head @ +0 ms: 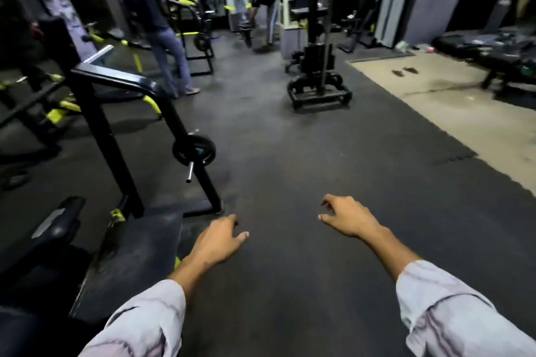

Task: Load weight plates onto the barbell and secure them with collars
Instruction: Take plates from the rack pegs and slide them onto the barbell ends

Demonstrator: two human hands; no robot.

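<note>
Both my hands hang in front of me over the dark rubber floor, holding nothing. My left hand [218, 238] has loosely curled fingers, palm down. My right hand [345, 216] is also palm down with fingers apart. Ahead to the left, a small black weight plate [193, 149] sits on a chrome peg [190, 171] of a black rack frame [101, 124]. The plate lies well beyond my left hand's reach. No barbell or collar is clearly visible.
A bench pad [55, 226] sits at lower left. A black cable machine base [319, 93] stands ahead in the middle. Two people [156, 17] [262, 9] are at the back among yellow-and-black machines. A bare concrete patch [435, 101] lies to the right.
</note>
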